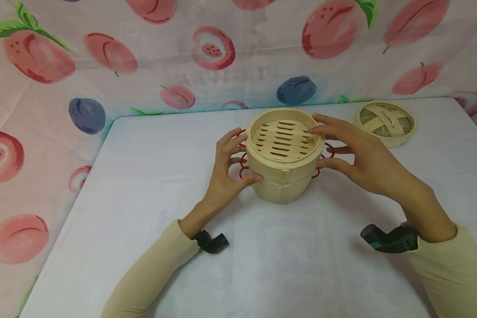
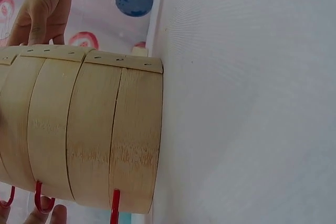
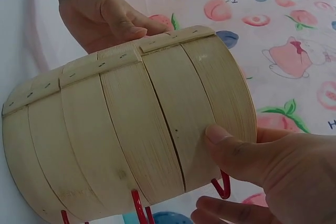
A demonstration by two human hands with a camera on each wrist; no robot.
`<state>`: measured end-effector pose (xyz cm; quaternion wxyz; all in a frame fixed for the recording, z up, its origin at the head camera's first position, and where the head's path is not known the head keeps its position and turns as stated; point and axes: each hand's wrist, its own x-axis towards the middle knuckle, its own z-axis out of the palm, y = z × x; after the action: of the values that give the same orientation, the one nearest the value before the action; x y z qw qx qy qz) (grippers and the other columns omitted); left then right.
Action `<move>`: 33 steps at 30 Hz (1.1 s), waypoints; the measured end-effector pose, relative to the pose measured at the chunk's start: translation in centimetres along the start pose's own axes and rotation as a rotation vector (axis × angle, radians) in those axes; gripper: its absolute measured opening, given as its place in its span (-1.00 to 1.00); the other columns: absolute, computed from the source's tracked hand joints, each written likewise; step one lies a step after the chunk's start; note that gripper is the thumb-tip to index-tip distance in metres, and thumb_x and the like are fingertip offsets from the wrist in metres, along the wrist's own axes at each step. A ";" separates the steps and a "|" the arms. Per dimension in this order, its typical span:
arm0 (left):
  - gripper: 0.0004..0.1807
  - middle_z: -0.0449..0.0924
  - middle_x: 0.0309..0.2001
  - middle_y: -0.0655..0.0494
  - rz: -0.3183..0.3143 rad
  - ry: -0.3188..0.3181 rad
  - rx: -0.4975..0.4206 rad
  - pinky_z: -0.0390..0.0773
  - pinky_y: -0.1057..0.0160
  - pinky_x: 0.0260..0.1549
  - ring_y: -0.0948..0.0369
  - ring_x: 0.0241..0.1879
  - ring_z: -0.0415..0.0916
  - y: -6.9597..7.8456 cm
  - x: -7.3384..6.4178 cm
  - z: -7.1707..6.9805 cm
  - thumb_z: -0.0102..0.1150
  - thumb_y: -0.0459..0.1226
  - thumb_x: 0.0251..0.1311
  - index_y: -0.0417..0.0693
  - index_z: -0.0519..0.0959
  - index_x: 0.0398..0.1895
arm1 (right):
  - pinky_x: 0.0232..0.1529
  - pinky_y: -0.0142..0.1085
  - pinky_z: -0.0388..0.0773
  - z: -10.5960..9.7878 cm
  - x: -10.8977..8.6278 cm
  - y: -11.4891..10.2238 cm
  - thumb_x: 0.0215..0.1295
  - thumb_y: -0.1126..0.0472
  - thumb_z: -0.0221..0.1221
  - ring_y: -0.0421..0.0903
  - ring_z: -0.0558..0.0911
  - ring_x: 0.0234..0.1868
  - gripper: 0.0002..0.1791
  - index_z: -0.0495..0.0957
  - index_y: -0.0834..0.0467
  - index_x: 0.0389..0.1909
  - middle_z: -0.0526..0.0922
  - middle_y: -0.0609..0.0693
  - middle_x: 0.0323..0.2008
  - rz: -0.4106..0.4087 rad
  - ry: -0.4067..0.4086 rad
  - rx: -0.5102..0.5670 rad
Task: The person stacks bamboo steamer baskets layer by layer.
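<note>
A stack of round bamboo steamer baskets point(image 1: 284, 176) stands upright on the table, with a slotted floor showing inside the top rim. Red loops point(image 1: 330, 150) stick out at both sides. My left hand point(image 1: 226, 168) holds the stack's left side, thumb on the front wall and fingers around the red loops. On the right, my right hand point(image 1: 357, 152) grips the upper basket, thumb against the outer wall and a finger over the rim. The right wrist view shows that thumb point(image 3: 226, 140) pressed on the bamboo wall point(image 3: 157, 108). In the left wrist view, my left fingertips point(image 2: 42, 214) are partly hidden.
A woven bamboo lid point(image 1: 387, 121) with a small handle lies at the back right of the white-covered table point(image 1: 163, 194). Behind and at the left hangs a fruit-print cloth point(image 1: 254, 53). Each wrist bears a black device point(image 1: 393, 238).
</note>
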<state>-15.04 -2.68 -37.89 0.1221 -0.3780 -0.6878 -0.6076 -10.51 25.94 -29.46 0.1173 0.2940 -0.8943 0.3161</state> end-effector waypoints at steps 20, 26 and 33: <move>-0.20 -0.02 0.34 -0.20 -0.017 0.019 0.020 0.49 -0.03 -0.17 0.04 0.10 0.29 0.2 -0.2 0.0 0.35 0.07 -0.01 0.13 0.25 0.29 | -0.08 -0.57 0.45 -0.2 -0.1 -0.2 -0.15 0.54 0.42 -0.35 0.38 0.23 -0.28 0.52 0.14 0.14 0.38 -0.02 0.29 -0.015 0.069 0.027; -0.20 -0.03 0.34 -0.19 -0.010 0.024 0.032 0.52 0.00 -0.18 0.04 0.11 0.30 0.1 -0.2 0.0 0.36 0.08 -0.02 0.09 0.25 0.27 | -0.07 -0.58 0.44 -0.2 -0.1 -0.1 -0.14 0.53 0.42 -0.35 0.37 0.24 -0.28 0.52 0.12 0.14 0.37 -0.05 0.31 0.003 0.062 0.019; -0.19 -0.04 0.32 -0.24 -0.006 0.026 0.041 0.53 0.02 -0.16 0.04 0.12 0.29 0.2 -0.2 0.1 0.36 0.08 -0.03 0.15 0.24 0.30 | -0.07 -0.59 0.43 -0.2 -0.1 0.0 -0.13 0.50 0.43 -0.34 0.37 0.24 -0.30 0.53 0.09 0.14 0.37 -0.08 0.31 0.013 0.058 0.010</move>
<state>-14.79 -2.63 -37.89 0.1367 -0.3655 -0.6996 -0.5986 -10.45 26.11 -29.36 0.1395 0.2794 -0.8910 0.3296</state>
